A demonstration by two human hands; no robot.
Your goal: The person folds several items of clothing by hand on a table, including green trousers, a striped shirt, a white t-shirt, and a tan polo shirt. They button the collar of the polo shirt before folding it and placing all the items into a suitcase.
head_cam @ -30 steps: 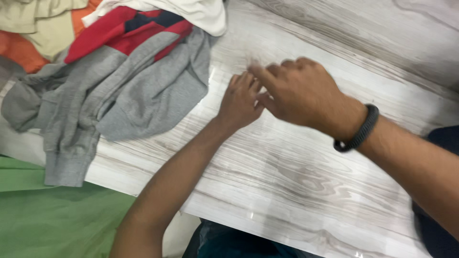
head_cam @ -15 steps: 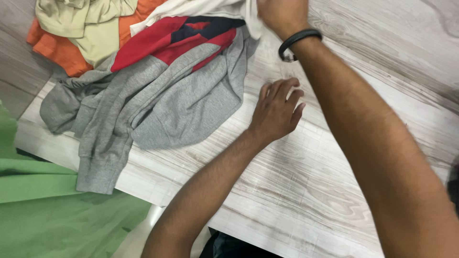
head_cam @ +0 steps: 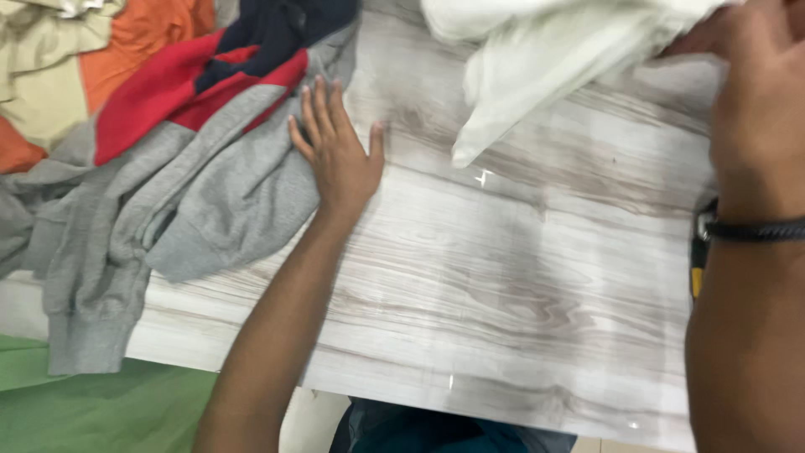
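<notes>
My left hand lies flat with fingers spread, resting on the edge of a grey sweatshirt with red and navy panels. My right hand, with a black braided band on its wrist, grips a white garment and holds it lifted over the far right part of the pale wood-grain table. The white cloth hangs in folds, its lowest corner just above the tabletop.
A pile of clothes, orange and cream, sits at the far left behind the sweatshirt. Green fabric lies below the table's near left edge. Dark cloth shows under the near edge.
My right hand pulled the white garment off the pile and carried it right. My left hand moved left onto the grey sweatshirt and spread flat.
</notes>
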